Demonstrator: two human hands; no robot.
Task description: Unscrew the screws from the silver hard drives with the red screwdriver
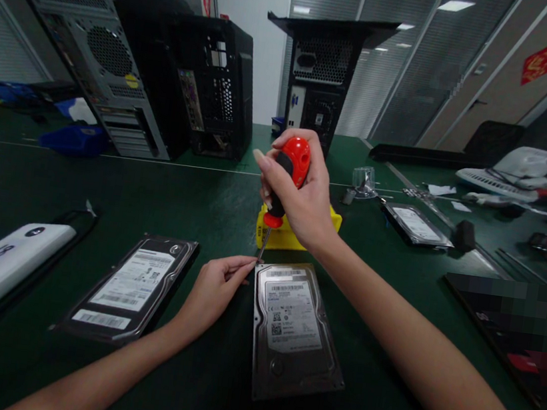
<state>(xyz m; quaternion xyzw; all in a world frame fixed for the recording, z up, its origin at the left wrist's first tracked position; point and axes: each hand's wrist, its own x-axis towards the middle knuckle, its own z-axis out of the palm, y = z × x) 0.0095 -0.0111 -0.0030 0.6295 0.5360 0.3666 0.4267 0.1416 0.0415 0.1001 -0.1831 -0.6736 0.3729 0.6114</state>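
Observation:
A silver hard drive [295,329] with a white label lies on the green table in front of me. My right hand [308,193] is wrapped round the red and black handle of a screwdriver [296,157]. The screwdriver slants down, its tip at the drive's far left corner. Beside that same corner, the fingers of my left hand [217,285] are pinched together, touching the drive's edge near the tip. Whatever they may hold is too small to make out. Behind the drive sits a yellow container [294,240], partly covered by my right hand.
Another hard drive [135,284] lies to the left, next to a white power bank-like box [4,260]. A third drive [417,224] rests at the right. Computer cases [218,90] stand along the back, with a blue bin [73,137] and a clear plastic piece [364,181] nearby.

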